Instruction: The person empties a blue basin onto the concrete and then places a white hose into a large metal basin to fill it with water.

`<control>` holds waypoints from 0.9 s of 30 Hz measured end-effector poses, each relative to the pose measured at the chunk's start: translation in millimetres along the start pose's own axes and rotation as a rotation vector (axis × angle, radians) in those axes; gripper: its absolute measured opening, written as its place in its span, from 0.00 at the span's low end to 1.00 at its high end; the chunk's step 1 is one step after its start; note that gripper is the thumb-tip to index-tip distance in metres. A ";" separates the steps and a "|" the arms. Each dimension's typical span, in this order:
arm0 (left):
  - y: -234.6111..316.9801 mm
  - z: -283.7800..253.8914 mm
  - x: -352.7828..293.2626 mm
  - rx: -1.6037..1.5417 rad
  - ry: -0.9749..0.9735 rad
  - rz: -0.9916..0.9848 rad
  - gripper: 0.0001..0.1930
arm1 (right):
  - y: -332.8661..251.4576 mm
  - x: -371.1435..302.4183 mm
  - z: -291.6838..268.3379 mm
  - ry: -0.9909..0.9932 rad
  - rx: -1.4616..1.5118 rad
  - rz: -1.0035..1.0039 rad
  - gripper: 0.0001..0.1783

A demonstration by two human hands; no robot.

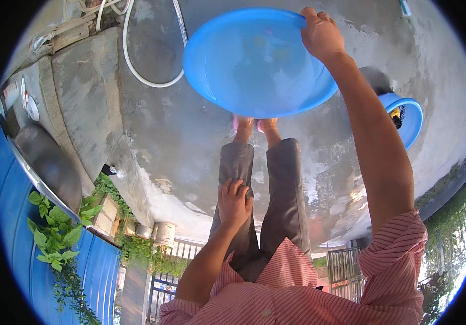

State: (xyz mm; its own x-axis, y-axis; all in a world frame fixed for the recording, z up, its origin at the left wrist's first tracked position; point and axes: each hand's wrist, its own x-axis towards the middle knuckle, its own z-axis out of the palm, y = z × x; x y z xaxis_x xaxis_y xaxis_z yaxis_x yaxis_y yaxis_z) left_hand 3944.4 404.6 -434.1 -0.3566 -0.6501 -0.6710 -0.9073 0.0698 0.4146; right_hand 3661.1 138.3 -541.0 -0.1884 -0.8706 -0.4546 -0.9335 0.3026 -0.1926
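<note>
grey concrete floor (162,124) is seen all around, with a white hose (127,49) looped at left. left hand (234,205) is rested on the left trouser leg (236,162), fingers loose, nothing gripped. big blue basin (260,67) is held out ahead of it, toes hidden behind, long axis running roughly left to right. its upper right rim is clenched by the right hand (322,33), so that one's way nearer.

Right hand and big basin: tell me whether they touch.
Touching: the head view shows the right hand gripping the big basin by its rim at upper right, with no gap between.
</note>
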 end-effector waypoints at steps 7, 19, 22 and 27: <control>-13.3 4.5 7.8 -0.020 0.016 0.019 0.12 | 10.8 -5.8 -0.4 0.001 -0.023 0.069 0.15; 13.0 3.1 14.9 -0.117 0.053 0.034 0.13 | -4.0 -6.8 0.7 -0.106 -0.122 0.057 0.13; -2.3 5.2 -1.6 -0.137 0.072 -0.006 0.13 | -8.2 -8.2 -1.4 -0.083 -0.151 0.011 0.13; -4.3 8.1 4.7 -0.168 0.094 -0.009 0.13 | -10.0 -20.0 -6.1 -0.055 -0.118 -0.039 0.13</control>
State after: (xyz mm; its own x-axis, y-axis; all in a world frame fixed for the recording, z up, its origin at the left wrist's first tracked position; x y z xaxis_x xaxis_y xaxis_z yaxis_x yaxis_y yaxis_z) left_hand 3944.8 407.4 -444.0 -0.3188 -0.7186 -0.6181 -0.8579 -0.0585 0.5104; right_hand 3672.3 150.3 -524.7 -0.1375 -0.8569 -0.4967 -0.9698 0.2184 -0.1083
